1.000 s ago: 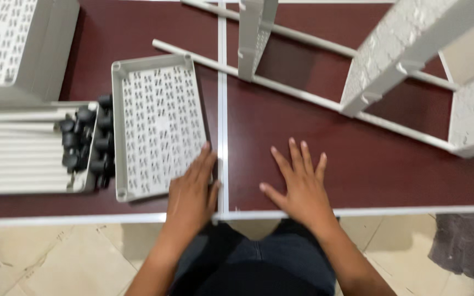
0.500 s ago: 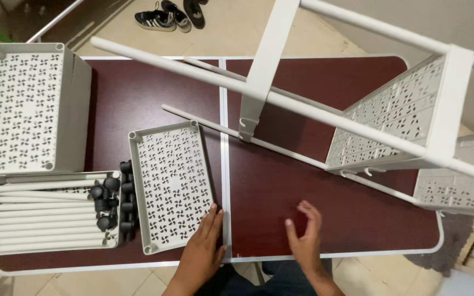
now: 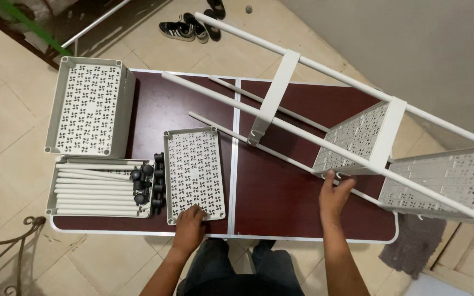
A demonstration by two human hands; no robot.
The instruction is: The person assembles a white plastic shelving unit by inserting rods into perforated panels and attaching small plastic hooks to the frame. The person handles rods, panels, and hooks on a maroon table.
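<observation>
At the near edge of the dark red counter [image 3: 281, 203], the left hand [image 3: 188, 229] lies palm down, fingers loosely curled over the near rim of a flat white perforated tray [image 3: 194, 172] — touching it, not pinching it. That tray lies just left of the counter's pale centre seam. The right hand [image 3: 333, 198] reaches up on the right half, fingers spread and their tips touching the lower edge of the nearest perforated shelf [image 3: 352, 143] of a white shelving rack [image 3: 357, 118] lying tilted across the counter; whether it actually grips that edge I cannot tell.

Left of the flat tray, a cluster of black caster wheels [image 3: 148, 186] sits beside a shallow tray full of white tubes [image 3: 94, 189] laid side by side. Farther back on the left, a deeper perforated white bin [image 3: 91, 109] stands overhanging the counter's edge. The rack's long white poles run from the far centre to beyond the right edge, where a second shelf [image 3: 440, 181] hangs past the counter. On the tiled floor [image 3: 6, 126] beyond lie dark shoes [image 3: 185, 27] — and near the right corner, a grey cloth [image 3: 415, 246].
</observation>
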